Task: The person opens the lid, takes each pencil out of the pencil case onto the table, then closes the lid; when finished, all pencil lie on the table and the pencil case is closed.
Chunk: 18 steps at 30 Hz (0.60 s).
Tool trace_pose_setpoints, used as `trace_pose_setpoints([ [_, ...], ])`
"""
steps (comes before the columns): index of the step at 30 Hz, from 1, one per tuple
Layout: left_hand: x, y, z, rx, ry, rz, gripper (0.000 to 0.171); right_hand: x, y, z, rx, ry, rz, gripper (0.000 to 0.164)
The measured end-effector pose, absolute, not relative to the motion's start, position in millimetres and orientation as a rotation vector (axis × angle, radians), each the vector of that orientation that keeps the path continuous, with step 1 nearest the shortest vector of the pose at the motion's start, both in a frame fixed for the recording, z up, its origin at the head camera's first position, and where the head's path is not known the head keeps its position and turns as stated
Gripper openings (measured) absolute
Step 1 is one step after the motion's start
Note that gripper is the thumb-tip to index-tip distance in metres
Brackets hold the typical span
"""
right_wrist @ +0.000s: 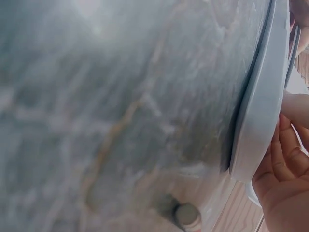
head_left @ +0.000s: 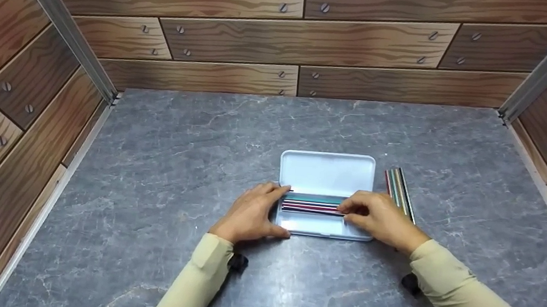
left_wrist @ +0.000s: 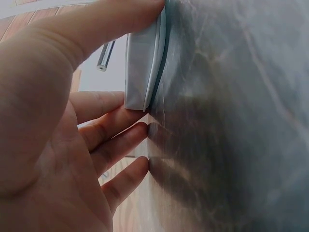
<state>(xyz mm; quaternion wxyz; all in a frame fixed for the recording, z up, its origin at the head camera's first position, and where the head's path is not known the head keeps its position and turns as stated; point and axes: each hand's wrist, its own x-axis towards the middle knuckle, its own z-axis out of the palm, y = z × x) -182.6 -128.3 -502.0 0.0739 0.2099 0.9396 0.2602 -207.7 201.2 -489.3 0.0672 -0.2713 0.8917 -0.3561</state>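
Note:
A white pencil case (head_left: 327,172) lies open on the grey tabletop, its lid laid back. Several slim pencils (head_left: 311,207) in dark, red, white and green lie lengthwise in its lower half. My left hand (head_left: 253,213) is at the case's left end, fingers fairly straight, thumb at the front corner and index finger near the hinge side. Over the right part of the case, my right hand (head_left: 375,216) pinches the right end of a dark pencil between thumb and fingers. A pencil end (left_wrist: 102,64) shows above the case wall in the left wrist view.
Just right of the case lies a loose bunch of pencils (head_left: 403,191), partly covered by my right hand. Wood-patterned panels (head_left: 304,41) stand at the back and both sides of the marbled tabletop (head_left: 162,163), with metal posts (head_left: 65,23) at the back corners.

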Motion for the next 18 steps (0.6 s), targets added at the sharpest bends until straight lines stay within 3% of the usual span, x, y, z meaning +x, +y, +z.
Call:
trace_pose_setpoints([
  [7, -182.1, -128.5, -500.9, 0.666, 2.835, 0.796, 0.107, -207.4, 201.8, -488.6, -0.898, 2.713, -1.06, 0.016],
  [18, -183.0, -128.4, -502.6, 0.671, 2.834, 0.804, 0.106, -205.8, 202.0, -486.1, -0.756, 2.745, -1.258, 0.017],
])
